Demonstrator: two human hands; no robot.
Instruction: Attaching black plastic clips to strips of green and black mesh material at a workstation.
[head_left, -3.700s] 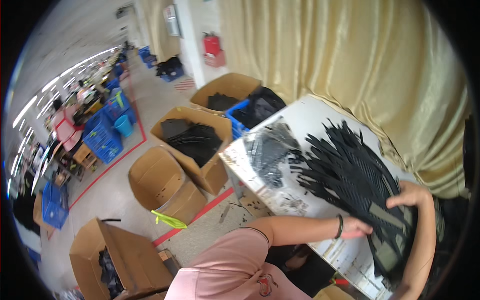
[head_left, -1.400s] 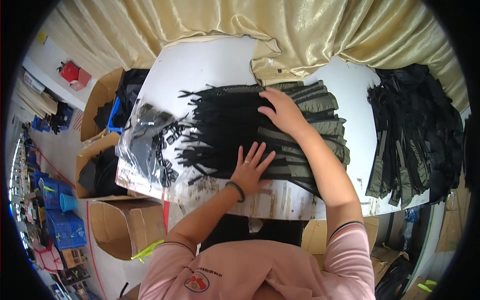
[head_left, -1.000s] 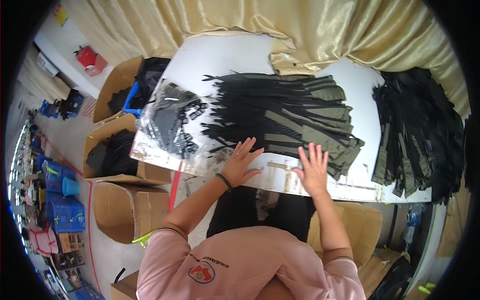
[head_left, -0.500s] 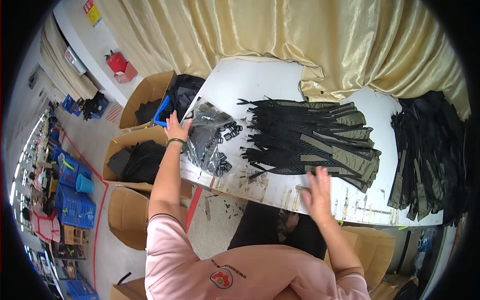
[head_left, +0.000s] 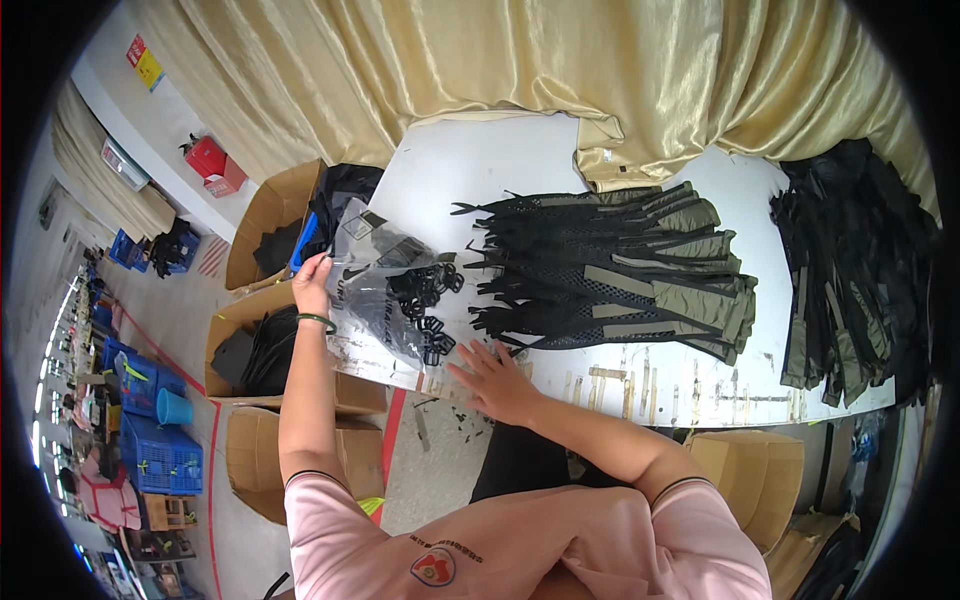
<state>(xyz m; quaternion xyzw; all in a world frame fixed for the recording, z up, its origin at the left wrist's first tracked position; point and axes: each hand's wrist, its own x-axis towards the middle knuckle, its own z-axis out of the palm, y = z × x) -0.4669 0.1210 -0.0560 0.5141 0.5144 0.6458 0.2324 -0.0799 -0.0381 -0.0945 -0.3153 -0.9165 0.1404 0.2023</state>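
The left grip (head_left: 312,285) is pinched closed on the edge of a clear plastic bag (head_left: 372,300), while the right grip (head_left: 498,388) is spread wide, holding nothing, at the near edge of the worktop (head_left: 490,150); whether it touches the surface I cannot tell. Black buckles (head_left: 432,342) lie loose in a cluster at the bag's right end, none visibly on a strap. Just beyond, black-and-olive pieces (head_left: 620,285) lie fanned out, strap ends toward the buckles, so their spreading looks finished. A second pile (head_left: 845,270) remains heaped, unfanned, farther right.
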